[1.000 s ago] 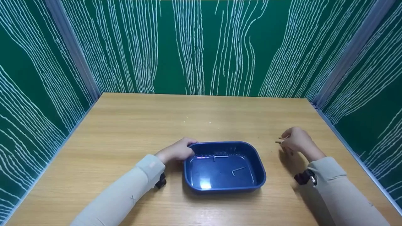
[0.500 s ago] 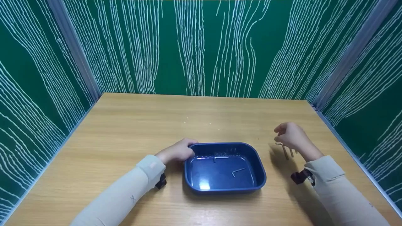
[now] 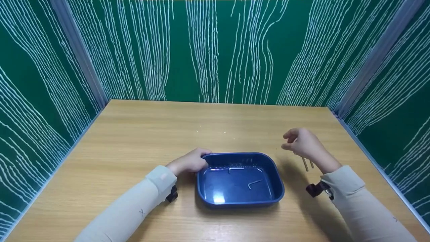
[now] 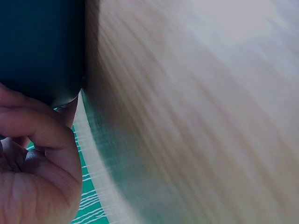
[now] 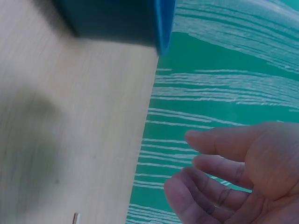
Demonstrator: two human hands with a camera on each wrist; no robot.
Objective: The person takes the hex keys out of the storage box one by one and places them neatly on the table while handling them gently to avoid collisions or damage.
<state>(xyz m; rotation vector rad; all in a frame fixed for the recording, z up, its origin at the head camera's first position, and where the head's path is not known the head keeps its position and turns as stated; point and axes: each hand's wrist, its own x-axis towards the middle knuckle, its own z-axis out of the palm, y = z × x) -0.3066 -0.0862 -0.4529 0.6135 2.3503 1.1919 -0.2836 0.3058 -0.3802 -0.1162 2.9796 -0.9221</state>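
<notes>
In the head view my left hand (image 3: 194, 160) grips the back left corner of a blue plastic tray (image 3: 240, 203), its thumb over the rim. The left wrist view shows its curled fingers against the tray's dark outer wall (image 4: 39, 46). Two small L-shaped hex keys lie inside, one hex key (image 3: 236, 168) towards the back, another hex key (image 3: 254, 183) further right. Right of the tray, my right hand (image 3: 304, 143) hovers above the table with loosely bent fingers and nothing in them. Beneath it lie hex keys (image 3: 305, 164), partly hidden by the hand and wrist.
The wooden table (image 3: 151, 124) is bounded by green panels (image 3: 178, 60) with white wavy lines at the back and sides. Several pale specks (image 3: 224, 132) lie behind the tray. A dark wrist camera (image 3: 314, 190) hangs under the right cuff.
My right hand has risen off the hex keys at the right and moved left towards the tray, leaving them on the table. The left hand and tray stay put.
</notes>
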